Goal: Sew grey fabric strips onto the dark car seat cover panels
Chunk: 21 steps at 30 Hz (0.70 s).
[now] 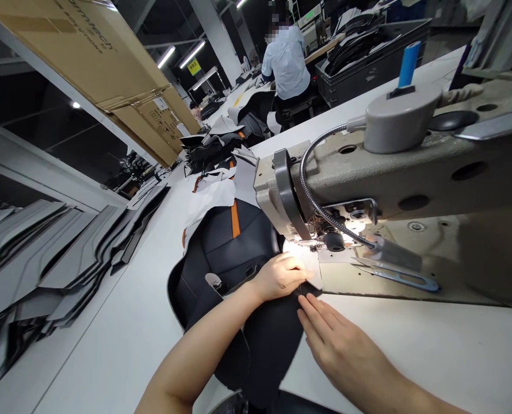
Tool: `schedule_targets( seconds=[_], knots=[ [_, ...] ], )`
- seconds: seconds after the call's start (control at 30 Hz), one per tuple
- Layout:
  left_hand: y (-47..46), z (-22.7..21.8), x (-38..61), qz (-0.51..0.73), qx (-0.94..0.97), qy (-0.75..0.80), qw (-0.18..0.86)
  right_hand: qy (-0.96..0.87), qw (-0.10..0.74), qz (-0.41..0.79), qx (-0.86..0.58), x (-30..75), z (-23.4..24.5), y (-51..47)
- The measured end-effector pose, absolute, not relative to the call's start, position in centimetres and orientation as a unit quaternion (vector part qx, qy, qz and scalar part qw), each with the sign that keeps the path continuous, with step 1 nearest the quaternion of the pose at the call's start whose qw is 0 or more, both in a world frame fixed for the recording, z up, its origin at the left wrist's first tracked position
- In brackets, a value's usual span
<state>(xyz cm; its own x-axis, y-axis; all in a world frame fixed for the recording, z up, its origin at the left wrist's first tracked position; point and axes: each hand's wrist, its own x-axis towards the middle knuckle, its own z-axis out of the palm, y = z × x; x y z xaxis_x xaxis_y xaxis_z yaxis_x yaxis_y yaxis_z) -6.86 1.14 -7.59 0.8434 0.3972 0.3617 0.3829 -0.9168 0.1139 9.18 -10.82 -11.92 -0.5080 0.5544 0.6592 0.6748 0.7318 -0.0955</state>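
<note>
A black seat cover (191,270) with an orange strip (236,218) lies bunched on the white table, its edge at the sewing machine (325,178). A pale textured patch of the cover (311,263) sits brightly lit near the needle area; the needle itself cannot be made out. My left hand (279,277) has its fingers curled and pressed together on that patch. Close beside it, my right hand (336,336) lies with fingers stretched out, fingertips touching the dark material's edge just in front of the machine bed.
Metal thread snips (405,278) lie on the machine bed under a small lamp (396,255). Stacked grey panels (66,259) cover the left side. Cardboard boxes (92,63) stand behind them. Farther back are a seated person (287,63) and a dark crate (370,72) of pieces.
</note>
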Motion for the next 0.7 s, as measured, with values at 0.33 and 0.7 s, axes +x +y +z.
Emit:
schedule_targets(
  seconds=[0.33, 0.7],
  knots=[
    [3.8, -8.1, -6.8, 0.169, 0.965, 0.200, 0.010, -0.857, 0.333, -0.085, -0.383, 9.4, -12.3, -8.8],
    [6.4, -8.4, -6.5, 0.170, 0.951, 0.249, 0.072, -0.843, 0.344, -0.042, -0.413, 9.9, -10.9, -8.5]
  ],
)
